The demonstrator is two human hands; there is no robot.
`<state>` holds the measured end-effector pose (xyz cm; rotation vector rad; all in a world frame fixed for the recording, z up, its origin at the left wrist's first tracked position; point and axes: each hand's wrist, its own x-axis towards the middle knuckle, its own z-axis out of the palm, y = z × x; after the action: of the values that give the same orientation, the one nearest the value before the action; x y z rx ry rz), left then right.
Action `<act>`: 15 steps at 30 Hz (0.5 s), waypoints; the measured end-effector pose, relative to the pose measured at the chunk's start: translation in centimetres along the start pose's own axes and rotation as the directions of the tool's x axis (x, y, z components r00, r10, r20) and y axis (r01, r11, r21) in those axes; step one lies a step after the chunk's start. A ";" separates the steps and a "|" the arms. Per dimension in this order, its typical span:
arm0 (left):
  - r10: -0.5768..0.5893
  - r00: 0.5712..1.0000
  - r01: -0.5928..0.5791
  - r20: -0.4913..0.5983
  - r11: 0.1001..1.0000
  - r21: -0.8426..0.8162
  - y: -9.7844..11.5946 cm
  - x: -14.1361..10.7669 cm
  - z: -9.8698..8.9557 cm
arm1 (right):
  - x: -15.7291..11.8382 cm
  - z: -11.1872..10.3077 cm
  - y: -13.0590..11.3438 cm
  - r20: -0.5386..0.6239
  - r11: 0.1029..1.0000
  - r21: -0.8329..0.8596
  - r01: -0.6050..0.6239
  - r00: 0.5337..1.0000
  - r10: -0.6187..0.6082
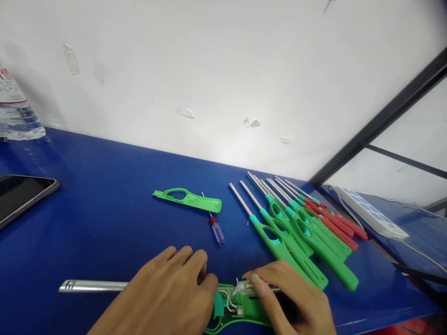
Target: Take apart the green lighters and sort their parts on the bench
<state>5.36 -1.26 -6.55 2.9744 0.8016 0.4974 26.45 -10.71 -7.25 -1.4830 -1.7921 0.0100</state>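
An opened green gas lighter lies at the near edge of view, its inside facing up, with wires and a teal trigger part showing. Its silver tube points left. My left hand is closed around the neck of the lighter, covering that part. Between thumb and fingers, my right hand pinches a clear plastic fuel tank at the shell's right half. Whether the tank is fully seated I cannot tell. Beyond the hands lie the loose green half shell and a small screwdriver, its shaft partly under the shell.
Several green lighters and red lighters lie in a row at the right. A power strip sits behind a black metal frame. At the left are a phone and a water bottle. A white wall borders the blue table.
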 end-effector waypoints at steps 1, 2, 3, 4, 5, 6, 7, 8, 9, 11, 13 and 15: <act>0.000 1.000 0.000 0.014 1.000 0.005 0.0 0.0 -0.2 | 0.0 0.0 0.0 0.004 1.000 0.001 0.006 1.000 -0.006; -0.008 1.000 0.007 0.028 1.000 0.010 0.0 0.0 -0.4 | 0.0 0.0 0.0 0.011 1.000 0.003 0.013 1.000 -0.013; -0.013 0.999 0.013 0.035 1.000 0.012 0.0 0.0 -0.7 | 0.1 0.0 0.0 0.022 1.000 0.006 0.021 1.000 -0.021; -0.019 0.999 0.019 0.040 1.000 0.012 0.0 0.0 -1.0 | 0.1 0.0 0.0 0.035 1.000 0.010 0.030 0.999 -0.030; -0.026 0.999 0.025 0.046 1.000 0.013 0.0 0.0 -1.2 | 0.1 0.0 0.1 0.046 0.999 0.012 0.035 0.998 -0.036; -0.031 0.998 0.030 0.051 0.999 0.013 0.0 0.0 -1.5 | 0.2 0.0 0.1 0.056 0.999 0.014 0.043 0.997 -0.043; -0.035 0.998 0.034 0.058 0.999 0.012 -0.1 -0.1 -1.7 | 0.2 0.0 0.2 0.063 0.999 0.014 0.049 0.997 -0.050; -0.038 0.997 0.037 0.064 0.999 0.010 -0.1 -0.1 -1.9 | 0.3 0.0 0.2 0.068 0.998 0.013 0.055 0.996 -0.056; -0.044 0.997 0.043 0.070 0.999 0.006 -0.1 -0.1 -2.0 | 0.3 0.0 0.2 0.072 0.998 0.012 0.060 0.996 -0.061; -0.045 0.997 0.046 0.067 0.999 -0.012 -0.2 -0.2 -2.0 | 0.3 0.0 0.3 0.077 0.998 0.011 0.061 0.995 -0.062; -0.036 0.998 0.037 0.054 0.999 -0.019 -0.2 -0.2 -1.8 | 0.2 0.0 0.3 0.086 0.998 0.010 0.056 0.995 -0.057; -0.032 0.998 0.033 0.049 0.999 0.000 -0.1 -0.1 -1.9 | 0.2 0.0 0.3 0.090 0.998 0.011 0.054 0.994 -0.055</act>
<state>4.62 -1.34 -4.77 2.9547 0.8434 0.4215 26.67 -10.45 -7.28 -1.4472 -1.9021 0.0583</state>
